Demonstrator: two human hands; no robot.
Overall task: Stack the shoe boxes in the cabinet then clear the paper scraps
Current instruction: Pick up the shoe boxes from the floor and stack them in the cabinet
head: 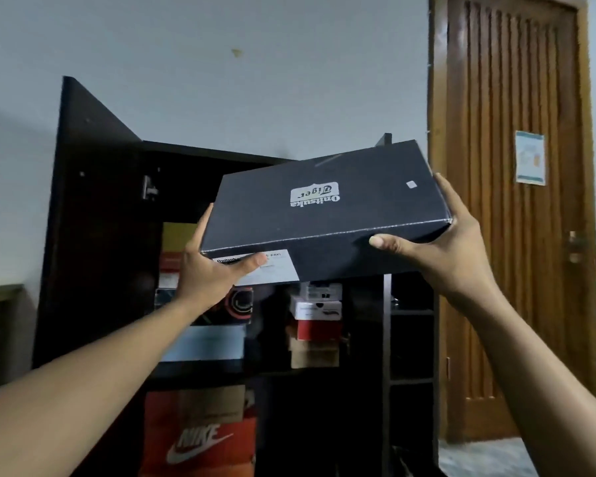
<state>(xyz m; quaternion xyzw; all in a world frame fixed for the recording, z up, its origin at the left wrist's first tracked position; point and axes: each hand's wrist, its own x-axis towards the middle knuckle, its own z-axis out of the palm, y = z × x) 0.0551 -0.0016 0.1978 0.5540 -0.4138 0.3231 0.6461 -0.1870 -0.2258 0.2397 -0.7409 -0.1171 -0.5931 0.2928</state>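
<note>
A dark navy shoe box [327, 208] with a white logo on its lid is held up, tilted, in front of the open dark cabinet [93, 242]. My left hand [214, 266] grips the box's near left corner, thumb over a white label. My right hand [441, 242] grips its right end, thumb on the front face. Inside the cabinet, stacked shoe boxes [313, 325] fill the upper shelf, and an orange Nike box [200, 438] with a brown box on top sits on the shelf below. No paper scraps are in view.
The cabinet's left door [83, 187] stands open. Narrow shelves [410, 339] line the cabinet's right side. A brown wooden door [510, 235] with a paper notice stands to the right. A pale wall is behind.
</note>
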